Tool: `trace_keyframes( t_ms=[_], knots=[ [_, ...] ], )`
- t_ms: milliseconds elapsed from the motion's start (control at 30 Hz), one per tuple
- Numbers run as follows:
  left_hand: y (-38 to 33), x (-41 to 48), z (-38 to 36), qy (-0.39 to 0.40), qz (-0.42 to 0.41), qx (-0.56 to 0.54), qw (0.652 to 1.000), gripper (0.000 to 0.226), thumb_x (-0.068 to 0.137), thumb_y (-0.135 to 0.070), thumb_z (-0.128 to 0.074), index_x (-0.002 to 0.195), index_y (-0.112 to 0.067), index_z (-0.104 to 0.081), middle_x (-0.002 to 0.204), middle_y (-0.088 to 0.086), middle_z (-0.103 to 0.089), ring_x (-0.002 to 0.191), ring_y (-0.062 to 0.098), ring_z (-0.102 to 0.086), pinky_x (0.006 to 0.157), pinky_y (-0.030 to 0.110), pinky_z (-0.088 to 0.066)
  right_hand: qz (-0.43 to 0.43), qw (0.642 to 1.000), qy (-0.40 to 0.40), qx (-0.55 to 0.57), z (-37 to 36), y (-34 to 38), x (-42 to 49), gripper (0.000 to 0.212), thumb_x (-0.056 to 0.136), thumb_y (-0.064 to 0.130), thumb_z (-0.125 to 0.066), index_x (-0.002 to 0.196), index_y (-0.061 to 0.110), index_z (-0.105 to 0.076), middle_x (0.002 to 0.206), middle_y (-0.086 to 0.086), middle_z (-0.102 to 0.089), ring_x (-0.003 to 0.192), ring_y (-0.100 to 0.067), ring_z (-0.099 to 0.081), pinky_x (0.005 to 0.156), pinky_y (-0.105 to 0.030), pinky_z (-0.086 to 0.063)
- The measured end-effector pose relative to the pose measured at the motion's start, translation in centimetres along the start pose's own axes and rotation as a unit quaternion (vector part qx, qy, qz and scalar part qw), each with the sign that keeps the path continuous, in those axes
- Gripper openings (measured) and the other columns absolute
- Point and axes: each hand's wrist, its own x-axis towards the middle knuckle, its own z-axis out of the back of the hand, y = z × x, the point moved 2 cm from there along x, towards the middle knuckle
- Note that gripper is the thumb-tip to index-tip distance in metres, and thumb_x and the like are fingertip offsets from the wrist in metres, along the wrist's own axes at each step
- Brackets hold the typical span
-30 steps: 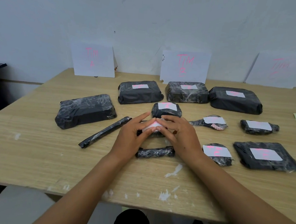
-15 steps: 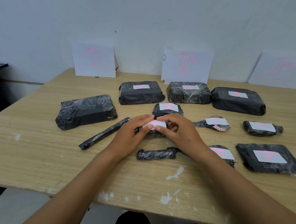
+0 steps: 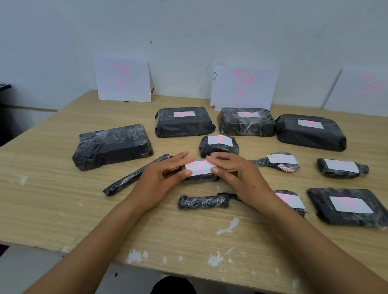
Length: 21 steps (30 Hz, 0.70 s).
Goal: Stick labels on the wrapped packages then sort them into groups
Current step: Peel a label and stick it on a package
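Label (image 3: pixel 198 167) pressing is happening at the middle of the table (image 3: pixel 46 205). We are looking at a white label with pink marker, lying across the top of a small package (image 3: pixel 201 179) in black wrap. That package is sitting on the wood just in front of a round package (image 3: pixel 218 146) that is already wearing its own label.

The left hand (image 3: pixel 161 174) is reaching in with its fingers nearly straight along the small package's far edge, and its thumb is pressing on the label's left end. The right hand (image 3: pixel 239 175) is mirroring it, with fingers laid over the far edge and the thumb tip bearing down on the label's right end.

Moving outward, we are spotting a long thin package (image 3: pixel 135 177) lying unlabelled, with one end running behind the left hand. A short roll (image 3: pixel 204 201) is lying just on the near side of both hands. A big package (image 3: pixel 112 145) is sitting unlabelled farther left. Off to the right, a flat package (image 3: pixel 349 207) is showing a white label. At the back, a paper sign (image 3: pixel 244 88) reading TIM B is leaning against the wall.
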Motion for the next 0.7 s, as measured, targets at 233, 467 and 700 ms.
trace_keyframes(
  t_ms=[233, 467, 700],
  knots=[
    [0.1, -0.5, 0.3, -0.058, -0.043, 0.103, 0.992, 0.037, 0.086, -0.020, -0.066, 0.122, -0.029, -0.060, 0.133, -0.008, -0.055, 0.121, -0.008, -0.048, 0.104, 0.015, -0.038, 0.013, 0.999, -0.036, -0.038, 0.0, 0.1, -0.4, 0.034, 0.088, 0.018, -0.066, 0.122, 0.023, -0.064, 0.129, 0.010, -0.059, 0.118, 0.005, -0.051, 0.105, -0.013, -0.037],
    [-0.7, 0.0, 0.6, -0.044, -0.024, 0.201, 0.978, 0.044, 0.086, -0.034, -0.066, 0.129, -0.029, -0.057, 0.132, -0.014, -0.055, 0.122, 0.000, -0.049, 0.106, 0.029, -0.041, 0.017, 0.987, -0.035, -0.157, 0.1, 0.6, -0.4, 0.035, 0.094, 0.029, -0.056, 0.130, 0.027, -0.058, 0.135, 0.009, -0.053, 0.100, -0.008, -0.060, 0.094, -0.030, -0.047],
    [-2.8, 0.4, -0.9, -0.064, -0.047, 0.230, 0.970, 0.038, 0.087, -0.030, -0.065, 0.125, -0.026, -0.060, 0.127, -0.010, -0.059, 0.119, 0.004, -0.051, 0.103, 0.025, -0.040, 0.029, 0.983, -0.029, -0.180, 0.8, 1.3, -0.6, 0.036, 0.095, 0.033, -0.054, 0.130, 0.029, -0.057, 0.139, 0.011, -0.051, 0.127, -0.008, -0.047, 0.103, -0.036, -0.043]
  ],
)
